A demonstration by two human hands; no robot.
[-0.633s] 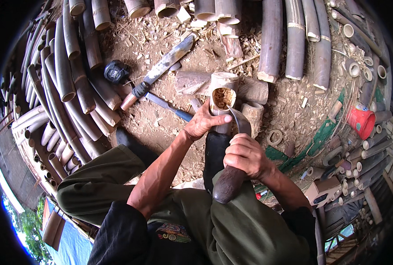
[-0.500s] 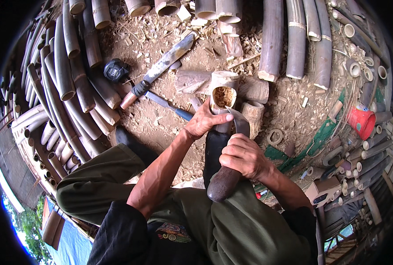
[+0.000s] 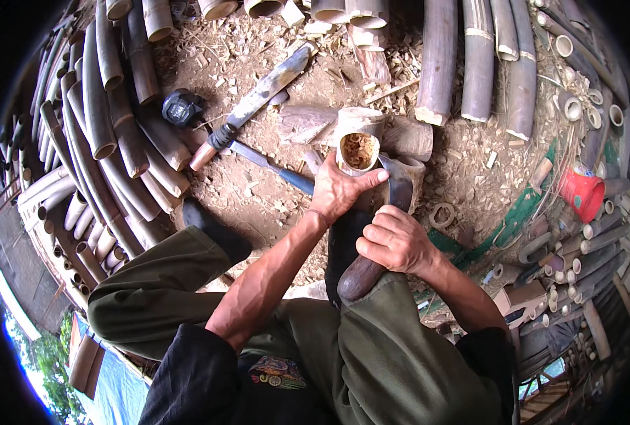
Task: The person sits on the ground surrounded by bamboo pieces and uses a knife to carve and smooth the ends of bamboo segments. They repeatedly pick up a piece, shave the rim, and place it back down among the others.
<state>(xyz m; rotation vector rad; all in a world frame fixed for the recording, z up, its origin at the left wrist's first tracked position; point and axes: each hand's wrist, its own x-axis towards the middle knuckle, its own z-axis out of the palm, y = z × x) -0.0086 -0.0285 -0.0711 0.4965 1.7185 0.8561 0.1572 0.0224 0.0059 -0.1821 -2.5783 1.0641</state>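
A red plastic cup (image 3: 583, 195) stands at the right among short cut tubes, near a green strip (image 3: 499, 237) lying on the ground. At the middle, the left hand (image 3: 340, 190) is wrapped around a short, pale bamboo section (image 3: 358, 145) with a hollow, fibrous top, standing upright just past the knees. The right hand (image 3: 394, 241) is closed on the dark, smooth wooden handle of a curved knife (image 3: 375, 244), its blade against the section's side. A long machete (image 3: 255, 103) and a blue-handled tool (image 3: 272, 166) lie on the dirt ground (image 3: 258, 198), which is strewn with chips. Grey-brown bamboo poles (image 3: 109, 127) are stacked at the left and top.
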